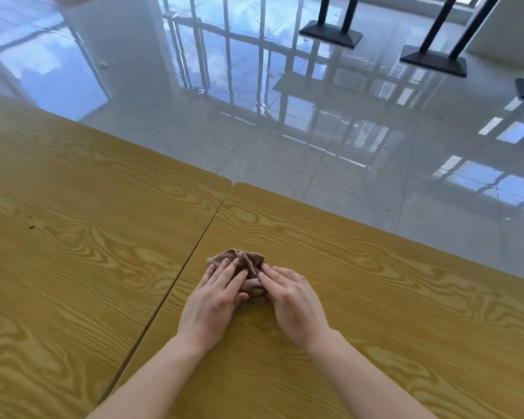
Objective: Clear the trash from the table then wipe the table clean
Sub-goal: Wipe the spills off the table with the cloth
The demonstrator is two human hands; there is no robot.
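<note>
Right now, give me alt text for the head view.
Both hands, left and right, press a bunched brown cloth onto the right-hand wooden table, beside the seam with a second table. No trash shows.

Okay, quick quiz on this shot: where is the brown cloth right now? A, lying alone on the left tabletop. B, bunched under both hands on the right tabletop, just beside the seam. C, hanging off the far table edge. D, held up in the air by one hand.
B: the bunched brown cloth lies on the right tabletop beside the seam, with the left hand and right hand both pressing on it.
</note>
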